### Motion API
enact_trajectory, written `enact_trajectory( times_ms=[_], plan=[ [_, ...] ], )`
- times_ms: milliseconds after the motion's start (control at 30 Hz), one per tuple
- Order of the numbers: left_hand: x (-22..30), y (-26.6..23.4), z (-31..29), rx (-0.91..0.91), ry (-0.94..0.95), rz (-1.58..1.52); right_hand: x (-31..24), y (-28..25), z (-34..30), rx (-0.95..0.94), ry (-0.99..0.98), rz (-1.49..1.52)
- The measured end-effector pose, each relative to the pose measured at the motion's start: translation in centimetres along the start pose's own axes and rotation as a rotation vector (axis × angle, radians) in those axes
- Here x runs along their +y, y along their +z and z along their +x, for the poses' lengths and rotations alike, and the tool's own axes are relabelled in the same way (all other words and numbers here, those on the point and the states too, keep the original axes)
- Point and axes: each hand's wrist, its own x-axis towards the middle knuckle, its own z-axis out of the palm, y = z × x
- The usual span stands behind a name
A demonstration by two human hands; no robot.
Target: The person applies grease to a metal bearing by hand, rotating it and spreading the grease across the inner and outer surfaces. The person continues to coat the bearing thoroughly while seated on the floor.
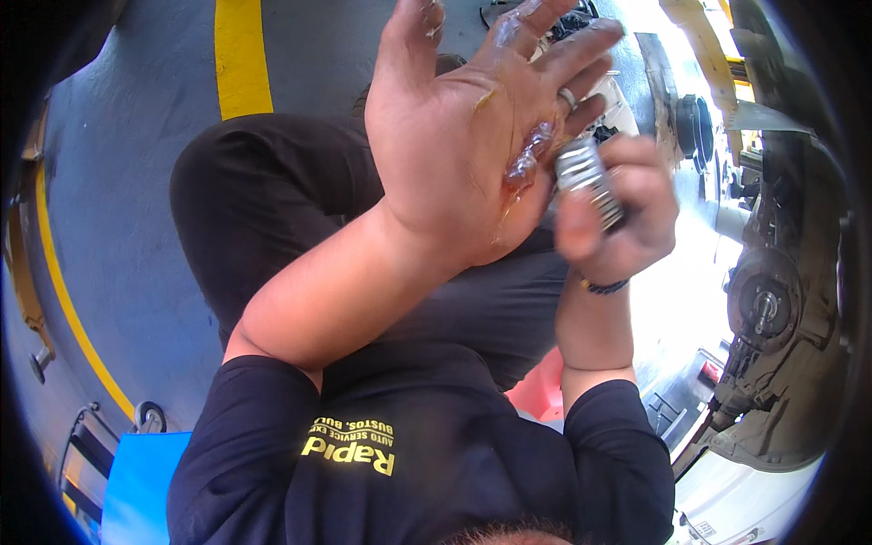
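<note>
My left hand [450,154] is turned palm up with its fingers spread, and a ring sits on one finger. A glob of amber, glossy grease [527,162] lies on the palm near its outer edge. More of the grease is smeared over the fingers. Pinched between the thumb and fingers of my right hand [636,213] is a silver roller bearing [589,184], its row of rollers facing up and slightly blurred. The bearing is tilted right beside the edge of the left palm; whether it touches the skin I cannot tell. A dark bracelet circles my right wrist.
My bent leg [263,182] in dark trousers is under my hands. To the right is a greasy vehicle axle part with a round hub [766,304]. Yellow stripes [242,59] cross the grey floor. A blue object [141,486] stands at lower left, a red one [538,386] beside my body.
</note>
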Motion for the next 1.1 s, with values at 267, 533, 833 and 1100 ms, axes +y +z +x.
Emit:
enact_trajectory(
  times_ms=[267, 533, 833, 1100],
  plan=[
    [-0.4, -0.2, 0.0, 0.007, -0.003, -0.005, 0.7, 0.1, -0.8, 0.208, 0.012, 0.074],
    [-0.6, -0.5, 0.1, 0.007, 0.014, -0.019, -0.7, 0.6, -2.0, 0.34, 0.012, 0.38],
    [-0.4, -1.3, 0.3, 0.049, 0.107, -0.068, -1.8, 3.2, -3.7, 0.259, 0.032, 0.568],
    [-0.4, -2.8, 0.4, -0.034, 0.171, 0.111, -0.8, 2.7, -2.1, 0.193, -0.053, 0.138]
  ],
)
